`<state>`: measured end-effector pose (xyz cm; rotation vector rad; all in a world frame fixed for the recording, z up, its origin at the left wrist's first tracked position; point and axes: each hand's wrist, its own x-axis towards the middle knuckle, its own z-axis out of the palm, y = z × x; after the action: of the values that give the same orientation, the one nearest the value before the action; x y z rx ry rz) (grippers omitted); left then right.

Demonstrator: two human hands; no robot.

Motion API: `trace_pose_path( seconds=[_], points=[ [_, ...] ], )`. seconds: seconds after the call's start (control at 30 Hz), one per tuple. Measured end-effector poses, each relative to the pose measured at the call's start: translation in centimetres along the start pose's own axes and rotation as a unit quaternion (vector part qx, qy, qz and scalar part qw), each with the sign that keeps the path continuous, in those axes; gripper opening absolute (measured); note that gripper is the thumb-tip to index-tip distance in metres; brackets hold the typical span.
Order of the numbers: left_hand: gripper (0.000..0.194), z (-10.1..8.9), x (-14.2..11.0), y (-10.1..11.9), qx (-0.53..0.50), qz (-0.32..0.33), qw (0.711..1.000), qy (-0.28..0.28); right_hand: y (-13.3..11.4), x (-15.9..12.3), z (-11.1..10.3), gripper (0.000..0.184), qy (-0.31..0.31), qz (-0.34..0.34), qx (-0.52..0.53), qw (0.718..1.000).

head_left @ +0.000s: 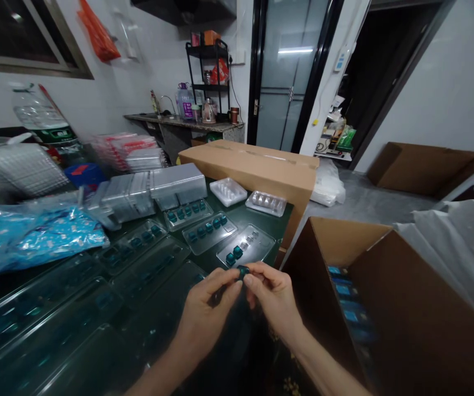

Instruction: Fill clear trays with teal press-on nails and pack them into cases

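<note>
My left hand (209, 308) and my right hand (272, 294) meet over the dark table, both pinching one small teal piece (243, 270) between thumb and fingertips. Just beyond it lies a clear plastic blister tray (248, 243) with two teal pieces in its near pockets and bare pockets behind. Two more clear trays (209, 231) (188, 213) filled with teal pieces lie further back. Several other clear trays (146, 269) cover the table to the left.
An open cardboard box (389, 308) with blue packets inside stands at my right. A long shut carton (257, 165) sits behind the trays. Blue foil packets in a bag (51, 234) lie at left, with grey stacked trays (154, 192) behind. White bags (463, 242) are at far right.
</note>
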<state>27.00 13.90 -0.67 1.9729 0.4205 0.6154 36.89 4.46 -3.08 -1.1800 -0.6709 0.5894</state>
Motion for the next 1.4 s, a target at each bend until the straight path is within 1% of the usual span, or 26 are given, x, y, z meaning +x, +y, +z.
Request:
trace_pose_path(
  seconds=[0.07,0.13,0.23,0.33,0.4,0.47,0.53,0.57,0.6,0.63,0.67,0.7,0.73,0.77,0.8,0.83,0.87,0.9,0.93,1.03,1.17,1.4],
  points=[
    [0.015,0.0,0.2,0.0,0.021,0.045,0.999,-0.016,0.1,-0.1,0.0,0.015,-0.002,0.013,0.016,1.0],
    [0.013,0.0,0.4,0.0,0.043,0.068,0.996,-0.032,0.3,-0.1,0.0,0.016,0.006,0.031,0.036,0.999],
    [0.013,0.0,0.7,-0.2,0.073,0.06,0.995,-0.041,1.1,0.0,-0.1,0.017,0.008,0.059,0.086,0.995],
    [0.009,0.1,0.7,-0.9,0.084,0.058,0.994,-0.04,2.1,0.4,-0.2,0.019,-0.016,0.108,0.14,0.984],
    [0.008,0.2,0.6,-1.2,0.078,0.06,0.994,-0.038,2.6,0.5,-0.5,0.019,-0.028,0.129,0.158,0.979],
    [0.009,0.4,0.4,-1.2,0.066,0.059,0.995,-0.041,2.9,0.4,-0.8,0.018,-0.035,0.131,0.163,0.977],
    [0.013,0.5,0.3,-0.8,0.044,0.045,0.996,-0.061,3.0,0.2,-1.4,0.017,-0.047,0.127,0.153,0.979],
    [0.014,0.5,0.3,-0.6,0.024,0.024,0.997,-0.075,2.8,0.3,-1.8,0.017,-0.053,0.124,0.137,0.981],
    [0.014,0.4,0.4,-0.4,-0.004,-0.012,0.996,-0.084,2.6,0.4,-2.2,0.017,-0.057,0.117,0.111,0.985],
    [0.013,0.3,0.5,-0.4,-0.043,-0.064,0.993,-0.087,2.4,0.8,-2.8,0.018,-0.055,0.104,0.071,0.991],
    [0.013,0.2,0.7,-0.4,-0.096,-0.125,0.984,-0.081,2.1,1.4,-3.4,0.02,-0.045,0.081,0.012,0.996],
    [0.015,0.0,0.9,-0.5,-0.162,-0.19,0.966,-0.068,1.9,2.2,-4.0,0.022,-0.028,0.051,-0.058,0.997],
    [0.017,-0.3,1.2,-0.8,-0.234,-0.25,0.938,-0.052,1.7,3.3,-4.6,0.024,-0.009,0.019,-0.128,0.991],
    [0.019,-0.6,1.4,-1.1,-0.304,-0.298,0.904,-0.034,1.7,4.5,-5.2,0.027,0.007,-0.01,-0.196,0.98],
    [0.021,-0.9,1.5,-1.4,-0.364,-0.333,0.87,-0.019,1.9,5.7,-5.8,0.028,0.013,-0.028,-0.238,0.971],
    [0.021,-1.2,1.6,-1.6,-0.41,-0.359,0.839,-0.007,2.1,7.0,-6.2,0.027,0.012,-0.04,-0.266,0.963],
    [0.022,-1.5,1.6,-1.9,-0.439,-0.378,0.815,0.004,2.5,8.2,-6.6,0.025,0.006,-0.049,-0.285,0.957],
    [0.022,-1.8,1.6,-2.0,-0.454,-0.393,0.8,0.012,2.9,9.3,-6.8,0.023,-0.004,-0.056,-0.299,0.953],
    [0.022,-2.0,1.5,-2.1,-0.46,-0.403,0.791,0.017,3.4,10.2,-6.9,0.021,-0.014,-0.067,-0.317,0.946],
    [0.02,-2.5,1.1,-2.1,-0.456,-0.413,0.788,0.021,4.2,11.7,-6.7,0.017,-0.053,-0.101,-0.372,0.921],
    [0.018,-2.9,0.8,-2.1,-0.447,-0.407,0.796,0.028,4.1,12.1,-5.9,0.017,-0.112,-0.133,-0.443,0.879],
    [0.018,-3.4,0.9,-2.6,-0.443,-0.392,0.806,0.026,3.6,12.3,-5.4,0.018,-0.185,-0.146,-0.541,0.807]
  ],
)
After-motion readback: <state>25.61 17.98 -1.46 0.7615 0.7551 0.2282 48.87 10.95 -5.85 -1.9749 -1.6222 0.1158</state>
